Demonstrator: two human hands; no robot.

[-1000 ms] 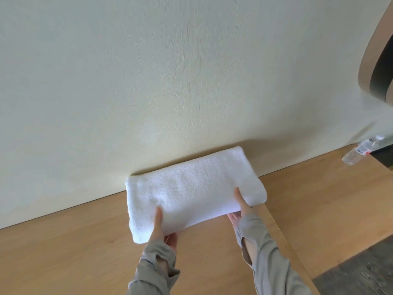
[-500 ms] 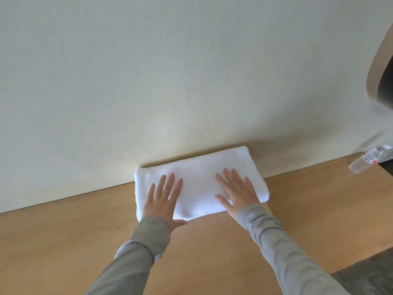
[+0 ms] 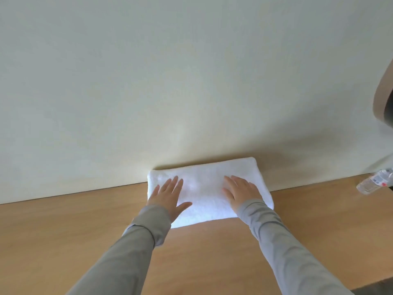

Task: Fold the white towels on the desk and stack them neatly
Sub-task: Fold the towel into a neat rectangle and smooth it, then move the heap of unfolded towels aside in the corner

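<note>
A folded white towel (image 3: 207,188) lies flat on the wooden desk (image 3: 63,231), its far edge against the pale wall. My left hand (image 3: 169,195) rests palm down on the towel's left part, fingers spread. On the towel's right part my right hand (image 3: 241,191) lies flat in the same way. Neither hand grips anything. Grey sleeves cover both arms. No other towel is in view.
A clear plastic bottle (image 3: 374,184) lies on its side at the desk's far right by the wall. A brown curved object (image 3: 385,96) hangs at the right edge. Dark floor (image 3: 374,288) shows past the desk's front right corner.
One second ago both hands held the towel by its near edge above the desk. They set it down against the wall and now lie flat on top of it.
</note>
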